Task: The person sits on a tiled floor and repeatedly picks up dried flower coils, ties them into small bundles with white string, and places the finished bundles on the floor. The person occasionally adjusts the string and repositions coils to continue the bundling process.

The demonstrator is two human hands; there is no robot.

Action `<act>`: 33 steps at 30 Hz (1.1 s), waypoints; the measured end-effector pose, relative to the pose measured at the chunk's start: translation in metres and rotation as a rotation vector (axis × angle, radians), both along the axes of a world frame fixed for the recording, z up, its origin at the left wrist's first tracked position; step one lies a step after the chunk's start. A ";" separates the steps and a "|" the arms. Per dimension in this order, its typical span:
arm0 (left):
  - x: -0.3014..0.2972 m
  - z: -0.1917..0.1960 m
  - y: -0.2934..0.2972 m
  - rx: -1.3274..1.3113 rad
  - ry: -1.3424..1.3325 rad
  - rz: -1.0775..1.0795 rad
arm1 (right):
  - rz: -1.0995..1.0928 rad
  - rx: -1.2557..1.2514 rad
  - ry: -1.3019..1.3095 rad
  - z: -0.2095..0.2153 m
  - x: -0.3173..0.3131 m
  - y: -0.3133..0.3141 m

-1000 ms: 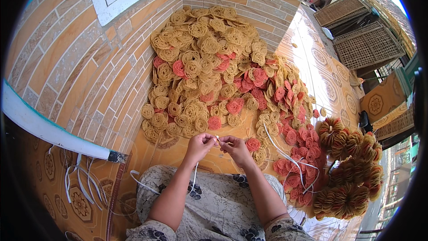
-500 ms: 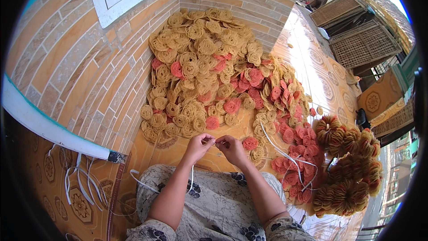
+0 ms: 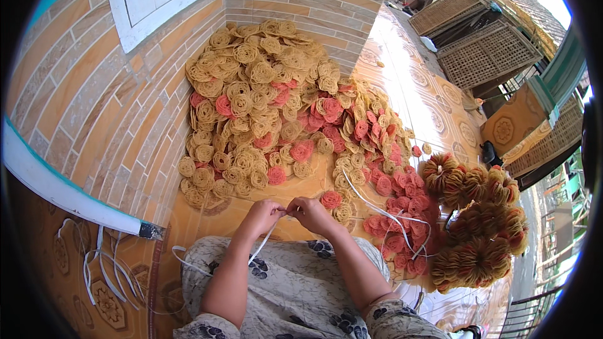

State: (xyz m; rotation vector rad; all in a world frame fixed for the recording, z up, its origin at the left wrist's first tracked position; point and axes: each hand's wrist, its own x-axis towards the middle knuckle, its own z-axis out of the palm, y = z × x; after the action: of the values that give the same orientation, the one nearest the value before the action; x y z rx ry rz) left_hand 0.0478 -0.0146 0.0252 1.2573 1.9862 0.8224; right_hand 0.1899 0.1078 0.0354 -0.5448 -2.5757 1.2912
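Just above my lap, my left hand (image 3: 262,216) and my right hand (image 3: 310,215) meet with their fingertips pinched together. A narrow white strip (image 3: 261,246) hangs from my left fingers and loops over the patterned cloth on my lap. My right fingers close at the same spot, where the strip's end seems to be; the exact grip is too small to see. In front of my hands lies a large heap of lacy, rosette-shaped tan discs (image 3: 245,103), with pinkish-red discs (image 3: 402,201) mixed in and gathered at its right side.
Bundled stacks of discs (image 3: 472,263) stand at the right. Another white strip (image 3: 370,204) curls over the red discs. Several loose strips (image 3: 103,263) lie on the tiled floor at left. A brick-patterned wall (image 3: 125,125) borders the heap; woven panels (image 3: 487,56) lean farther back.
The scene has shifted left in the picture as the view turned slightly. My hands stay pinched together, now a little lower in view.
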 end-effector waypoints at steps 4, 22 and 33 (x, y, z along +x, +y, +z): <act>0.001 0.002 -0.008 0.133 0.289 -0.065 | 0.075 0.045 -0.112 -0.005 0.001 -0.003; 0.009 -0.046 0.012 0.220 -0.299 0.212 | -0.864 0.379 -0.387 -0.039 0.056 0.084; 0.007 -0.023 0.005 0.093 -0.329 0.179 | -1.702 1.013 -0.165 0.031 0.158 0.098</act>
State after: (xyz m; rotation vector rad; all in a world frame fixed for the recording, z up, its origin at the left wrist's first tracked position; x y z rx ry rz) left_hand 0.0544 -0.0095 0.0017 0.9311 1.8255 1.1409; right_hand 0.3480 0.2058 0.0664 -1.8143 -1.3682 -0.5642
